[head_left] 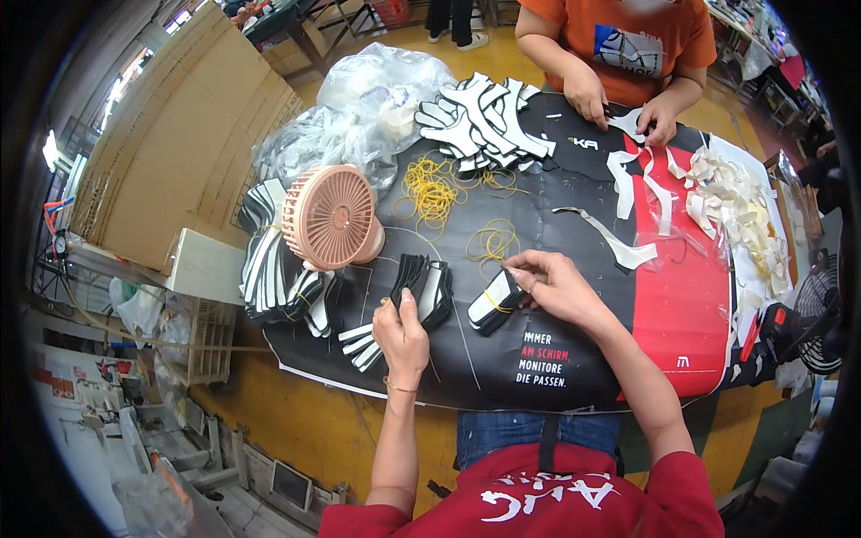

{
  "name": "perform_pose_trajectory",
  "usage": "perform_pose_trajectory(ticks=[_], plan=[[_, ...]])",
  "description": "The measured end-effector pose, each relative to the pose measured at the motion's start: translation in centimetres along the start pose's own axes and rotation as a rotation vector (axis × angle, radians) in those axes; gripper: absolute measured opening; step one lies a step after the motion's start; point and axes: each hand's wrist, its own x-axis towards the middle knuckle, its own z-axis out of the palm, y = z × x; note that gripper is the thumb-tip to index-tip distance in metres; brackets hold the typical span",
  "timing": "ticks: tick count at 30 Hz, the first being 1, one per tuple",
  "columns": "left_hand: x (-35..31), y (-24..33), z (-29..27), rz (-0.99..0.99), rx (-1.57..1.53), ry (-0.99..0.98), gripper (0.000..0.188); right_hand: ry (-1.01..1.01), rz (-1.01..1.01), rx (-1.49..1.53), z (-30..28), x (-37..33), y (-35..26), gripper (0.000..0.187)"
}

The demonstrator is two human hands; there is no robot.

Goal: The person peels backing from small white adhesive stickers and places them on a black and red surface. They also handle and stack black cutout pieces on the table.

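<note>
My left hand is closed on a loose stack of black and white cut pieces, its thumb lying along them. White ends of strips fan out beside that hand, and more black pieces with a white face lie just to its right. My right hand pinches the upper end of a small bundle of black and white pieces, which a yellow rubber band circles. Some of its fingertips are hidden behind the bundle. Loose yellow rubber bands lie just beyond it.
A pink fan stands left, beside banded strip bundles. Behind are clear plastic bags, a white cutout pile and tangled yellow bands. Across the table, a person in orange handles a white piece; scraps lie right.
</note>
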Motion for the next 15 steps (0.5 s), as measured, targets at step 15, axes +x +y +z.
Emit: perform_pose_trajectory(ticks=[15], plan=[[-0.95,-0.79,1.12,0.145,0.032,0.131,0.037,-0.11,-0.024,0.106,0.22,0.11,0.09,0.025]])
